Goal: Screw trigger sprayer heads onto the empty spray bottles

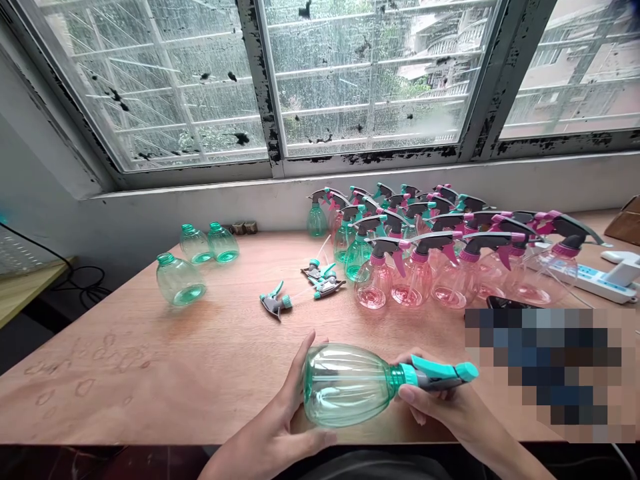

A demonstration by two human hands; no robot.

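A clear green spray bottle (pixel 350 387) lies on its side in front of me, held just over the table's near edge. Its base rests in my left hand (pixel 280 420), thumb below and fingers behind it. At the neck, my right hand (pixel 445 403) grips the teal collar and the grey-and-teal spray head (pixel 440 373), which sits on the bottle's mouth. Beyond my hands lie a loose spray head (pixel 276 303) and further spray heads (pixel 324 280) with thin tubes. To the left stand three capless green bottles, the nearest green bottle (pixel 180 280) apart from the other two.
Many pink and green spray bottles (pixel 413 280) with heads on crowd the back right. A white power strip (pixel 600 277) and a dark phone (pixel 515 303) lie at the right, beside a pixelated patch. Small blocks (pixel 245 228) sit by the window wall.
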